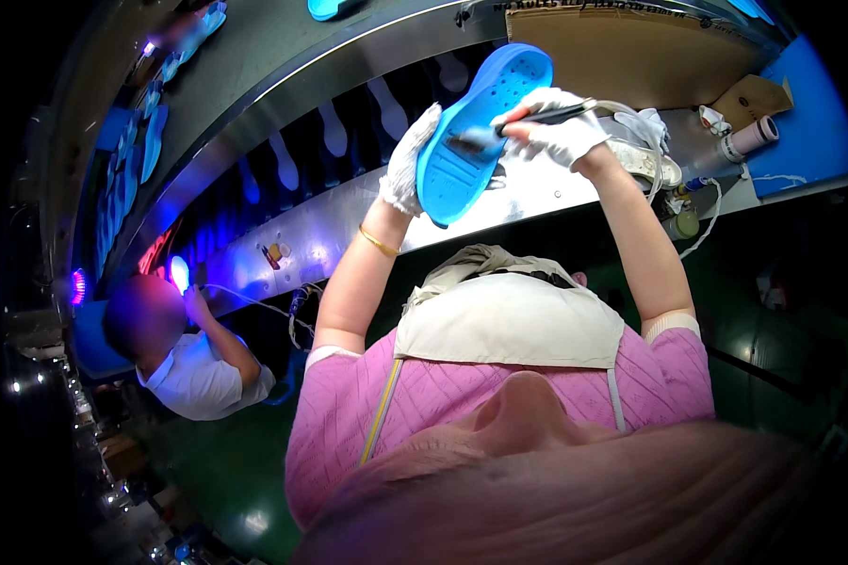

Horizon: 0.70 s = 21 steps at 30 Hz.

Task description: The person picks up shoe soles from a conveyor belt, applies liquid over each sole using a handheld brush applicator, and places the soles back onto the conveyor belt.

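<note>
A bright blue shoe sole point(457, 188) is held up and tilted above the metal ledge, its inner face with ridges and small holes showing. My left hand point(407, 171), in a white knit glove, grips the sole along its left edge, with some fingers hidden behind it. My right hand point(565, 137), also gloved, is closed round the dark handle of a brush point(551, 115). The brush's bristles lie over the middle of the sole and look blurred. A pale tube point(622, 107) runs from the handle's rear end toward the bench.
Beyond the metal ledge point(344, 226), a dark rack holds several sole-shaped pieces point(333, 130). Blue soles point(154, 141) line the conveyor at far left. A co-worker point(203, 377) sits left. Cardboard point(612, 58), a pale sole-like piece point(643, 164), a pinkish roll point(752, 137) and a jar point(683, 224) lie right.
</note>
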### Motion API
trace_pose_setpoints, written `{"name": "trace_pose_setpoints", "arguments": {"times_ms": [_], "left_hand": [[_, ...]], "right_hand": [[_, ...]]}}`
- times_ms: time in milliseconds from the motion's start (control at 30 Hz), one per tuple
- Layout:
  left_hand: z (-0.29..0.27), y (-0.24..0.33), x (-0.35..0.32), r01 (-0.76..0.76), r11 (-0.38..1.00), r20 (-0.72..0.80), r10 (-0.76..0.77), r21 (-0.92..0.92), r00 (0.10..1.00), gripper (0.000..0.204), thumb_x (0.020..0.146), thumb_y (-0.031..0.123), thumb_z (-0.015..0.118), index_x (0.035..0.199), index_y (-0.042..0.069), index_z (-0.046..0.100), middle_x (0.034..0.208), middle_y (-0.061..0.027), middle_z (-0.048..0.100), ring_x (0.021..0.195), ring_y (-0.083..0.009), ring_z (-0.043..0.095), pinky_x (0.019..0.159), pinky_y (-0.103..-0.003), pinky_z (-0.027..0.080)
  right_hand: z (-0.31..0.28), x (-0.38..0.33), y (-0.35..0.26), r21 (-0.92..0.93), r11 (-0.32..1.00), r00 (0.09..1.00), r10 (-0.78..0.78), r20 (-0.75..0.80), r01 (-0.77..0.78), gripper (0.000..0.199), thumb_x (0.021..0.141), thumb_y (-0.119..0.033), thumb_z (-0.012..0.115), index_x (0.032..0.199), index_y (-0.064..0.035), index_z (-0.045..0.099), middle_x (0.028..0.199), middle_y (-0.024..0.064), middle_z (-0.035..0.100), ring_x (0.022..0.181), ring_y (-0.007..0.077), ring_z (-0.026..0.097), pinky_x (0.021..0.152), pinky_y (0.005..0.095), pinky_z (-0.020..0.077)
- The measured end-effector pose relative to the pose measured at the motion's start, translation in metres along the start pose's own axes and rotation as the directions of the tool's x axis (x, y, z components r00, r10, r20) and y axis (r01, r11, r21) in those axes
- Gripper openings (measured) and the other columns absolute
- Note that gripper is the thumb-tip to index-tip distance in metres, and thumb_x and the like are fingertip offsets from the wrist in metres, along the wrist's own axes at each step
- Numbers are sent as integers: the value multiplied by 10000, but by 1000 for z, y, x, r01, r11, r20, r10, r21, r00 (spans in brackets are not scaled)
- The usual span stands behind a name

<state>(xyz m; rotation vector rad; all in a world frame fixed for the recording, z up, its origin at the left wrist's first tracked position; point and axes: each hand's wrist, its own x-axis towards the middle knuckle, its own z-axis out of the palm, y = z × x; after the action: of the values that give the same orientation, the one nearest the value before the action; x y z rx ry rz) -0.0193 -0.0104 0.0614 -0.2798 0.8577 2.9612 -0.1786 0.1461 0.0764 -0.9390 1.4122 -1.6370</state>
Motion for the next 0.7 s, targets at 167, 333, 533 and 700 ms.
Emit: {"name": "trace_pose_setpoints", "arguments": {"times_ms": [167, 333, 533, 700], "left_hand": [[-4, -14, -10, -52, 998, 51, 54, -39, 997, 688, 923, 521, 379, 1326, -37, 369, 1186, -298, 523, 969, -454, 591, 863, -581, 470], [-14, -6, -26, -222, 975, -56, 221, -10, 974, 654, 922, 508, 401, 1306, -21, 401, 1164, -233, 561, 965, -416, 603, 877, -532, 488], [-20, 0, -37, -297, 951, -65, 302, 85, 951, 619, 913, 472, 466, 1262, -39, 436, 1106, -206, 598, 915, -356, 634, 802, -428, 546], [-23, 4, -44, -452, 872, -103, 475, 187, 874, 648, 899, 473, 498, 1303, -22, 388, 1096, -222, 592, 869, -367, 646, 811, -433, 538]], "right_hand": [[-45, 25, 8, -92, 984, 887, -180, -424, 156, 100, 805, -72, 682, 877, -13, 647, 809, 87, 670, 646, 130, 643, 582, 226, 526], [26, -4, 26, -102, 904, 907, -420, -28, 415, 120, 752, 48, 680, 821, -20, 609, 811, 113, 655, 680, 153, 643, 640, 279, 540], [27, 4, 4, -269, 825, 857, -515, 4, 497, 172, 708, 53, 693, 848, -28, 634, 895, 116, 649, 803, 181, 631, 726, 292, 518], [33, 7, -5, -447, 618, 754, -606, 254, 647, 181, 646, 43, 682, 783, -61, 625, 868, 94, 638, 788, 214, 623, 707, 319, 501]]}}
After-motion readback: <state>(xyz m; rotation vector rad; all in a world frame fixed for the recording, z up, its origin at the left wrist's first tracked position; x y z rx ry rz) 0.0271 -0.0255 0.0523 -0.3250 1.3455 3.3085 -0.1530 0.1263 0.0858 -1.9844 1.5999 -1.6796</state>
